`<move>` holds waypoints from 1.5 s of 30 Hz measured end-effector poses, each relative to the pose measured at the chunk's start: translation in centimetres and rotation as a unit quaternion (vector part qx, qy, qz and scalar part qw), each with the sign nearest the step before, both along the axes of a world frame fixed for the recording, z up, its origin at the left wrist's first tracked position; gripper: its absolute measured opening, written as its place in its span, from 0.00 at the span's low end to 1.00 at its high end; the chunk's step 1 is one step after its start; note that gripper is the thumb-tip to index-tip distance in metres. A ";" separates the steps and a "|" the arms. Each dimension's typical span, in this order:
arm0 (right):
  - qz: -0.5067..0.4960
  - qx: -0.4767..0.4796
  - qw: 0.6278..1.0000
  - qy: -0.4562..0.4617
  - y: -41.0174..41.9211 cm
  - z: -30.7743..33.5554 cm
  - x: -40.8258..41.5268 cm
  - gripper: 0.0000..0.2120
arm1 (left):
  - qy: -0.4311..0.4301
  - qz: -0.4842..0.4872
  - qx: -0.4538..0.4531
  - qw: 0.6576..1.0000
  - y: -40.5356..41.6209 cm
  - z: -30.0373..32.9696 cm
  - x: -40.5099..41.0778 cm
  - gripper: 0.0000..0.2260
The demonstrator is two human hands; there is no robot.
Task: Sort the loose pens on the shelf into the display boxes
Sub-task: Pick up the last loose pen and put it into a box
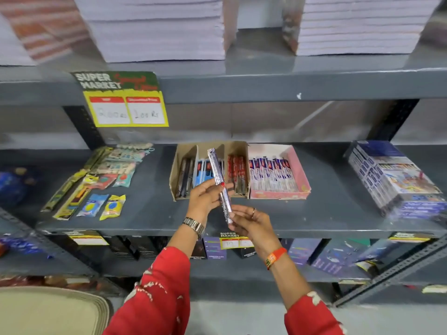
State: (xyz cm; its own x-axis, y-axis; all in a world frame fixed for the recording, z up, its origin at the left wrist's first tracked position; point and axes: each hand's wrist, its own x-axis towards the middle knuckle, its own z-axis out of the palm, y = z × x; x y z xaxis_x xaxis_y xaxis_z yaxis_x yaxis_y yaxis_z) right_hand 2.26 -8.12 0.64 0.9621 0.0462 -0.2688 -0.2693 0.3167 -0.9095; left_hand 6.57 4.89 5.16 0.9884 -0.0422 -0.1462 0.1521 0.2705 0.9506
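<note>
A wrapped pen in a shiny silver sleeve (219,180) stands almost upright in front of the middle shelf. My left hand (205,197) grips its middle and my right hand (249,221) pinches its lower end. Just behind it sits a brown cardboard display box (237,147) with three compartments: dark pens on the left, blue-and-white pens in the middle, red pens on the right. Beside that box stands a pink box (303,174) filled with purple-and-white wrapped pens.
Several packaged stationery items (101,180) lie loose on the shelf's left part. A stack of blue boxes (391,177) stands at the right. Paper stacks (157,27) fill the shelf above, where a yellow price sign (125,107) hangs. More boxes sit on the shelf below.
</note>
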 end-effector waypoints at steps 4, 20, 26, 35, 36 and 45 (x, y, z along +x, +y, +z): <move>0.023 0.015 1.000 -0.002 1.7 0.5 0.2 0.08 | -0.017 0.007 0.004 1.000 1.5 0.9 0.6 0.05; -0.057 0.108 0.985 0.125 12.9 0.1 4.7 0.09 | -0.081 0.184 0.437 0.876 14.9 -7.6 -0.2 0.11; -0.126 0.113 0.969 0.180 15.7 -1.3 7.9 0.15 | -0.108 0.047 0.628 0.769 15.8 -11.6 -0.3 0.19; -0.122 0.068 0.978 0.156 16.5 -2.7 8.8 0.13 | -0.145 0.044 0.652 0.743 16.7 -12.8 -0.5 0.19; -0.135 0.054 0.977 0.156 16.8 -2.7 8.8 0.13 | -0.144 0.045 0.651 0.744 16.7 -12.9 -0.4 0.19; -0.237 0.106 0.951 0.165 18.8 -2.9 8.9 0.18 | -0.156 0.054 0.643 0.748 16.6 -12.7 -0.7 0.18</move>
